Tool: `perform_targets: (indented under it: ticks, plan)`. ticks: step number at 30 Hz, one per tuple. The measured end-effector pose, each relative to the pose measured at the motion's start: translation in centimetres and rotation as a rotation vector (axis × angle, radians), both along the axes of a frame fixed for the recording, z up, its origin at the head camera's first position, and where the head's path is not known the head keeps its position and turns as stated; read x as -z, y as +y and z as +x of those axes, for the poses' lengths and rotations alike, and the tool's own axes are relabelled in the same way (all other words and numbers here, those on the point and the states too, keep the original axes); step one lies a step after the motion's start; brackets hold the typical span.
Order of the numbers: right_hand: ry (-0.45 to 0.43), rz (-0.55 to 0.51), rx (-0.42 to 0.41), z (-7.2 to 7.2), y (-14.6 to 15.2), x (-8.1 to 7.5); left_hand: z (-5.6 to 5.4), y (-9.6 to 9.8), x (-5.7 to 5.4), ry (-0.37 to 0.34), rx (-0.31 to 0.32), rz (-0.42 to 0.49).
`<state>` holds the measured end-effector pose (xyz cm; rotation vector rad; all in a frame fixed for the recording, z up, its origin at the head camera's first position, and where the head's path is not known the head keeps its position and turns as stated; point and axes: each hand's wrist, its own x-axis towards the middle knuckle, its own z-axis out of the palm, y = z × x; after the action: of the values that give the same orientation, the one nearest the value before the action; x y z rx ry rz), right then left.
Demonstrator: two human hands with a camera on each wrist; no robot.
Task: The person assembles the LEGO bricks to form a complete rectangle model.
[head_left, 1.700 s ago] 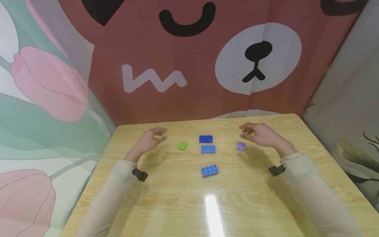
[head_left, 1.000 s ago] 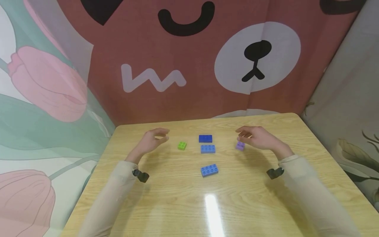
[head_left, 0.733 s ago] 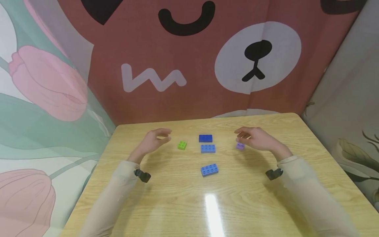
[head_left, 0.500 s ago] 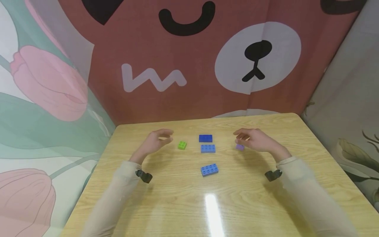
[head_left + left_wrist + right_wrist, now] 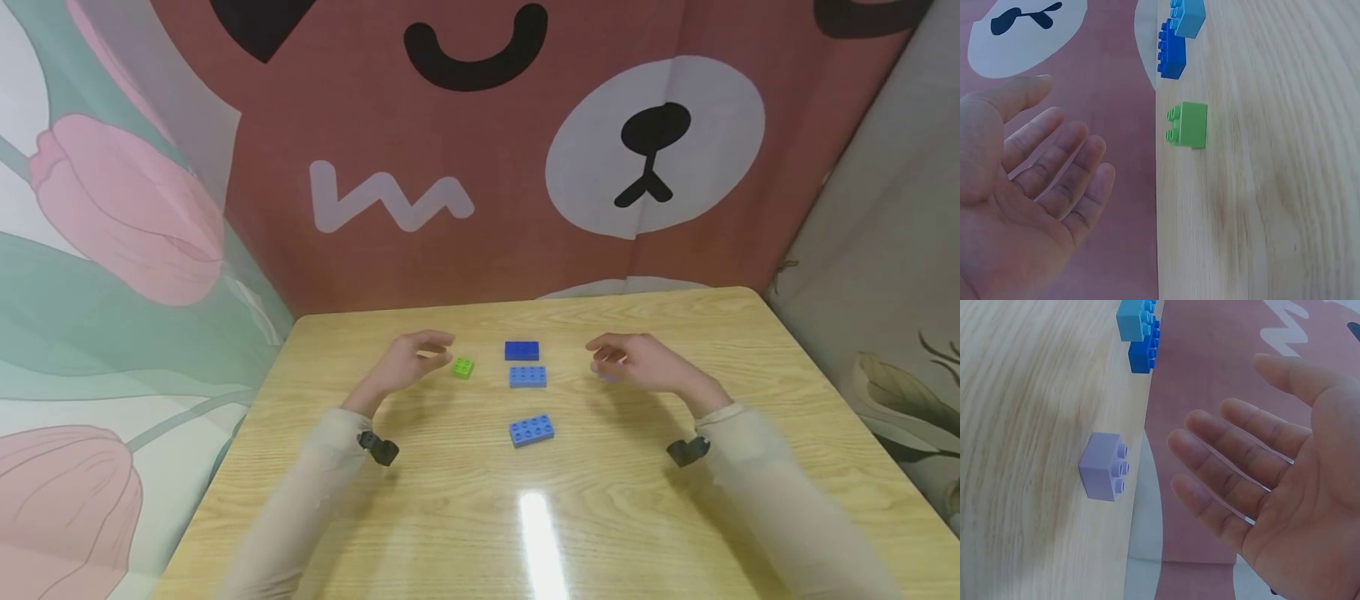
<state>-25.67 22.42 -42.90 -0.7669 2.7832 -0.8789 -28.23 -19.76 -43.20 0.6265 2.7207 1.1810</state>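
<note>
My left hand (image 5: 408,361) hovers just left of a small green toy brick (image 5: 462,367), fingers loosely bent and holding nothing. In the left wrist view the green brick (image 5: 1192,125) stands studs up on the table, apart from the fingers. Over a small purple brick (image 5: 1102,467) is my right hand (image 5: 641,362), also with nothing in it; in the head view it hides most of that brick. Between the hands lie a dark blue brick (image 5: 522,351) and, just in front of it, a lighter blue brick (image 5: 528,377). Closer to me sits another blue brick (image 5: 532,431), slightly turned.
The wooden table (image 5: 450,517) carries all the bricks. Behind it hangs a red cloth (image 5: 420,267) with a bear face, close to the table's back edge. A flowered cloth (image 5: 127,217) hangs on the left. Each wrist wears a small black camera (image 5: 378,448).
My left hand has moved right and slightly toward me, up to the green brick. My right hand has come left and nearer me, now covering most of the purple brick. The bricks stay put.
</note>
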Motion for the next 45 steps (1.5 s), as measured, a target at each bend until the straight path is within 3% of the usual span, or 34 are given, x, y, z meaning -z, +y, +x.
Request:
perform_targets:
  ticks: [10, 20, 45]
  plan:
    - [0.032, 0.003, -0.021, 0.7, -0.7, 0.0, -0.1, 1.2, 0.3, 0.029, 0.041, 0.002]
    - [0.009, 0.017, -0.027, 0.9, -1.2, 0.7, -0.2, 2.2, 0.8, 0.022, 0.07, 0.002]
    - [-0.04, -0.012, -0.087, 2.0, -3.1, 1.8, -0.2, 4.8, 3.0, 0.02, 0.015, -0.013]
